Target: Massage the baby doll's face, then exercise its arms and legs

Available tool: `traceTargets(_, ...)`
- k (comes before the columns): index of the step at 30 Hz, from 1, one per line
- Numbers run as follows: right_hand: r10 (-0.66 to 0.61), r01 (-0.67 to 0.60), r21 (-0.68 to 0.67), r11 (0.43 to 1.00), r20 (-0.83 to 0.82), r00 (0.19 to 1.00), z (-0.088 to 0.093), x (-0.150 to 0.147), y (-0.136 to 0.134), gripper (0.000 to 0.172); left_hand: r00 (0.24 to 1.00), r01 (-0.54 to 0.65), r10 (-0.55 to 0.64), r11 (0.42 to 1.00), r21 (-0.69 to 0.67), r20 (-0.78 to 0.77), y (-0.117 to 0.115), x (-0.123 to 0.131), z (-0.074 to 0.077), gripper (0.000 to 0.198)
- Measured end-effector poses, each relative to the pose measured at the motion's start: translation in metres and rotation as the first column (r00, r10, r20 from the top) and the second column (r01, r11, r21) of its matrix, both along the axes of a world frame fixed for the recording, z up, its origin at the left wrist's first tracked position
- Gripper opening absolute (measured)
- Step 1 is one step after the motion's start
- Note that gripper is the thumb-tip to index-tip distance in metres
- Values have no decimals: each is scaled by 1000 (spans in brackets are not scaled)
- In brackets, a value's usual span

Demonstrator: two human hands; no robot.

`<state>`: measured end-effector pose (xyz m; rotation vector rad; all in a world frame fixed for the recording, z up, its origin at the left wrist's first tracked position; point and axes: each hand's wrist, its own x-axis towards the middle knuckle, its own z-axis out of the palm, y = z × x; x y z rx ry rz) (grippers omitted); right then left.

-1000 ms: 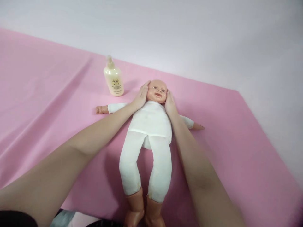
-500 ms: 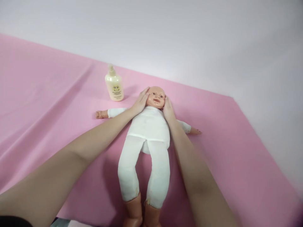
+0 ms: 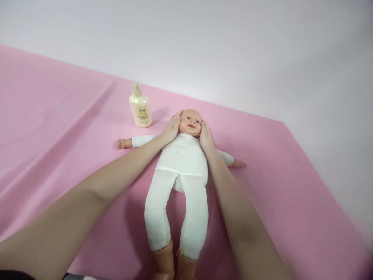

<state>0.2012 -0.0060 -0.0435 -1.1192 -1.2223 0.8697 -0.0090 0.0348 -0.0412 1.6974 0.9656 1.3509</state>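
A baby doll (image 3: 182, 163) in white clothes lies on its back on a pink sheet (image 3: 58, 128), arms spread and brown feet toward me. My left hand (image 3: 171, 128) lies flat against the left side of the doll's head (image 3: 190, 122), fingers stretched along the cheek. My right hand (image 3: 205, 138) rests against the other side of the head, fingers extended too. Both palms cup the head between them.
A cream lotion bottle (image 3: 140, 107) with a pump top stands upright on the sheet just left of the doll's head. A plain white wall (image 3: 233, 46) rises behind the sheet, and the sheet's edge runs down the right side.
The view has shifted slightly, so doll and bottle sit lower in frame. My hands stay on both sides of the doll's head, having slid a little along its cheeks.
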Motion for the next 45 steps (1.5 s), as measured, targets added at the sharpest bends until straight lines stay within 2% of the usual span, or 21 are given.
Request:
traceTargets(7,-65,66,-20,998,22,998,5,-3,-5,61,999,-10,11,999,-38,33,3,-1,0,83)
traceTargets(15,-59,58,-42,997,-24,998,4,-3,-3,63,999,-6,8,998,-66,37,1,-1,4,75)
traceTargets(22,-51,51,-33,998,-22,998,3,-1,-3,62,1000,5,-5,999,-53,17,1,-3,6,76)
traceTargets(34,-42,42,-7,999,38,998,6,0,-4,78,1000,-5,4,999,-47,-12,3,-4,4,77)
traceTargets(45,-51,52,-45,998,22,998,8,-3,-6,67,1000,0,-1,998,-56,-20,1,-4,7,80)
